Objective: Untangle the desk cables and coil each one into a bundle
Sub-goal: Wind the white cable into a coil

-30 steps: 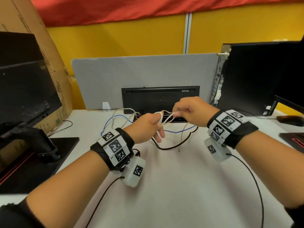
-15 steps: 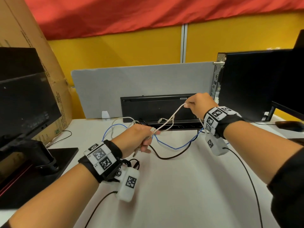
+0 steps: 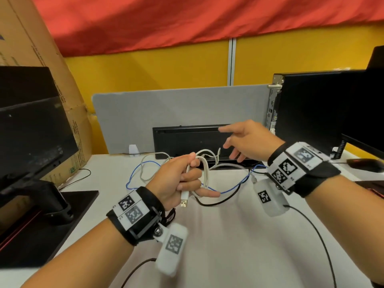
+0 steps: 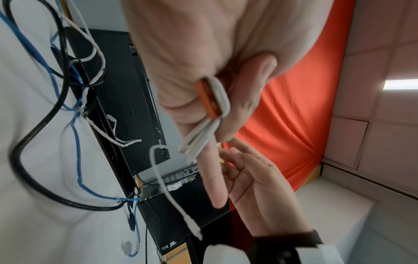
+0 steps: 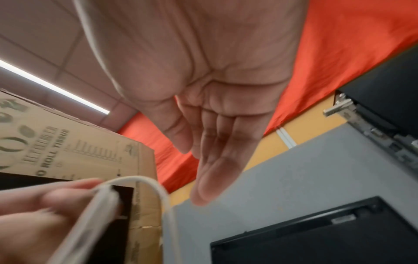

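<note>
- The white cable (image 3: 204,173) is looped a few times and held up above the white desk (image 3: 228,235), in front of the person.
- Its metal plug (image 3: 184,199) hangs down below the fist.
- The left hand (image 3: 178,179) is closed tight around the loops, with the little finger sticking out.
- The right hand (image 3: 247,140) is up beside the loops with its fingers spread out and loose. It holds nothing.
- A blue cable (image 3: 137,173) and a black cable (image 3: 220,200) lie on the desk under the hands. They cross each other and are still mixed up with a thin white cord (image 3: 145,165).
- A black keyboard (image 3: 187,140) stands on its edge behind the cables, against a grey screen (image 3: 176,113).
- A black computer box (image 3: 307,109) stands on the right.
- A black monitor (image 3: 31,125) and a big cardboard box (image 3: 41,48) are on the left.
</note>
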`<state>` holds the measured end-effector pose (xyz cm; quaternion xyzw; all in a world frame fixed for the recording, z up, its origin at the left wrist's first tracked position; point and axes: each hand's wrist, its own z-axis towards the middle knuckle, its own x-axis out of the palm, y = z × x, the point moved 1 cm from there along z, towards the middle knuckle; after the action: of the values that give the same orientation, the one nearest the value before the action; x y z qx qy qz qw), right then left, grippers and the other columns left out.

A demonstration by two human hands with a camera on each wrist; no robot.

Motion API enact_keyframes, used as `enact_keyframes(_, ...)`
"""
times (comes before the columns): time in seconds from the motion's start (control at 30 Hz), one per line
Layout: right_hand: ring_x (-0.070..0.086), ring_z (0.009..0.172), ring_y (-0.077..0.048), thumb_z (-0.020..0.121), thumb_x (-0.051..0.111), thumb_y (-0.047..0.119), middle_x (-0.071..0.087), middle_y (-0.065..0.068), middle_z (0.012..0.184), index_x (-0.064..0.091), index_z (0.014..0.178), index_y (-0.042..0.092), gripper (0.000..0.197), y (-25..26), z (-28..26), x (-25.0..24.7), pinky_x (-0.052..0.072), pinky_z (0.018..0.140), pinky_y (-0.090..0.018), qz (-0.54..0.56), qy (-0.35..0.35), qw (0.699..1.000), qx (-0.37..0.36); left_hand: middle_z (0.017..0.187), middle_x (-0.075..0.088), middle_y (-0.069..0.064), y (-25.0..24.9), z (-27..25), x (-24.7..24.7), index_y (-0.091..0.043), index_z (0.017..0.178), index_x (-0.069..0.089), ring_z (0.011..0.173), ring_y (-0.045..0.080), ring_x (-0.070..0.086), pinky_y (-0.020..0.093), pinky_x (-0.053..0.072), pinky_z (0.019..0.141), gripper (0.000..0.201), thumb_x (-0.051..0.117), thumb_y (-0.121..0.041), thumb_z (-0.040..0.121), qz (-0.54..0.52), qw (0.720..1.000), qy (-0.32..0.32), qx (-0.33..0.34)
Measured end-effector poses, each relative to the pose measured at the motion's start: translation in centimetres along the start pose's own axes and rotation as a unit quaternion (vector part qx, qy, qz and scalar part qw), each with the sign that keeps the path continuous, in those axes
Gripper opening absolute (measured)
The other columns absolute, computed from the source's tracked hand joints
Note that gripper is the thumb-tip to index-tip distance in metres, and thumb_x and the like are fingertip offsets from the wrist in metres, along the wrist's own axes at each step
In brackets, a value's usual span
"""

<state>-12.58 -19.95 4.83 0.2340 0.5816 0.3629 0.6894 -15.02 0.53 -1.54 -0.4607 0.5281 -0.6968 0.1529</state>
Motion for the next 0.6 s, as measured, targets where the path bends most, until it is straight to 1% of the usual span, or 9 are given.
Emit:
enact_keyframes(0.13, 0.070, 0.080, -0.009, 0.091, 0.061, 0.025, 0.074, 0.004, 0.093, 0.053, 0.136, 0.021, 0.046, 0.5, -2.7, 2.8, 0.059, 0.080, -0.032, -0.033, 0.047, 0.997, -0.059, 0.046, 0.023, -0.006, 0.6, 0.5, 0.6, -0.017, 0.073, 0.046, 0.037, 0.008, 0.015, 0.056, 0.055, 0.079, 0.033, 0.039, -0.029, 0.102, -0.025, 0.999, -0.034, 0.021)
enact_keyframes(0.2, 0.067, 0.086, -0.008, 0.085, 0.067, 0.031, 0.071, 0.008, 0.104, 0.057, 0.131, 0.020, 0.048, 0.5, -3.9, 4.2, 0.053, 0.081, -0.020, -0.048, 0.037, 0.997, -0.058, 0.045, 0.024, -0.006, 0.8, 0.6, 0.5, -0.015, 0.074, 0.045, 0.036, 0.007, 0.020, 0.041, 0.057, 0.067, 0.033, 0.037, -0.028, 0.103, -0.044, 0.997, -0.047, 0.032)
enact_keyframes(0.27, 0.065, 0.091, -0.012, 0.084, 0.067, 0.029, 0.066, 0.001, 0.113, 0.058, 0.124, 0.015, 0.043, 0.3, -4.9, 5.6, 0.051, 0.076, -0.019, -0.061, 0.001, 0.996, -0.064, 0.044, 0.027, -0.006, 1.2, 0.6, 0.4, -0.015, 0.074, 0.045, 0.035, 0.006, 0.024, 0.025, 0.037, 0.056, 0.033, 0.036, -0.029, 0.103, -0.032, 0.997, -0.056, 0.042)
enact_keyframes(0.3, 0.062, 0.098, -0.015, 0.085, 0.065, 0.027, 0.060, -0.002, 0.120, 0.055, 0.128, 0.013, 0.046, 0.2, -5.1, 6.1, 0.048, 0.077, -0.019, -0.083, -0.011, 0.994, -0.065, 0.045, 0.027, -0.006, 1.4, 0.6, 0.3, -0.016, 0.073, 0.046, 0.035, 0.006, 0.024, 0.027, 0.026, 0.057, 0.035, 0.035, -0.030, 0.103, -0.021, 0.997, -0.060, 0.048)
enact_keyframes(0.33, 0.058, 0.101, -0.015, 0.086, 0.063, 0.025, 0.053, -0.002, 0.122, 0.052, 0.132, 0.012, 0.049, 0.1, -5.3, 6.6, 0.042, 0.076, -0.016, -0.101, -0.016, 0.993, -0.064, 0.045, 0.028, -0.006, 1.7, 0.6, 0.2, -0.016, 0.072, 0.047, 0.036, 0.007, 0.025, 0.029, 0.023, 0.058, 0.036, 0.034, -0.030, 0.103, -0.014, 0.997, -0.061, 0.053)
enact_keyframes(0.4, 0.054, 0.094, -0.014, 0.086, 0.060, 0.017, 0.047, 0.000, 0.114, 0.054, 0.123, 0.012, 0.038, -0.1, -5.4, 7.3, 0.037, 0.068, -0.012, -0.105, -0.024, 0.992, -0.065, 0.045, 0.028, -0.006, 2.0, 0.6, 0.0, -0.016, 0.072, 0.048, 0.036, 0.007, 0.026, 0.032, 0.023, 0.061, 0.038, 0.033, -0.029, 0.104, -0.006, 0.997, -0.054, 0.053)
enact_keyframes(0.47, 0.055, 0.088, -0.018, 0.087, 0.058, 0.011, 0.049, -0.001, 0.108, 0.056, 0.117, 0.012, 0.031, 0.0, -5.3, 7.6, 0.044, 0.068, -0.018, -0.092, -0.038, 0.993, -0.060, 0.046, 0.029, -0.006, 2.1, 0.5, 0.1, -0.015, 0.072, 0.049, 0.037, 0.008, 0.028, 0.033, 0.024, 0.062, 0.038, 0.034, -0.029, 0.104, 0.008, 0.998, -0.044, 0.043)
enact_keyframes(0.53, 0.055, 0.084, -0.014, 0.090, 0.059, 0.012, 0.051, 0.000, 0.111, 0.049, 0.135, 0.017, 0.047, -0.1, -5.1, 7.7, 0.044, 0.071, -0.021, -0.074, -0.065, 0.994, -0.050, 0.047, 0.031, -0.005, 2.0, 0.5, 0.1, -0.015, 0.074, 0.050, 0.038, 0.009, 0.029, 0.034, 0.025, 0.063, 0.036, 0.034, -0.029, 0.104, 0.024, 0.998, -0.037, 0.033)
enact_keyframes(0.6, 0.051, 0.078, -0.008, 0.091, 0.059, 0.017, 0.052, 0.000, 0.113, 0.045, 0.140, 0.018, 0.051, -0.1, -5.1, 7.6, 0.039, 0.072, -0.018, -0.092, -0.093, 0.990, -0.053, 0.048, 0.031, -0.004, 1.9, 0.4, 0.1, -0.015, 0.074, 0.050, 0.039, 0.010, 0.030, 0.036, 0.027, 0.063, 0.036, 0.035, -0.029, 0.104, 0.041, 0.998, -0.041, 0.031)
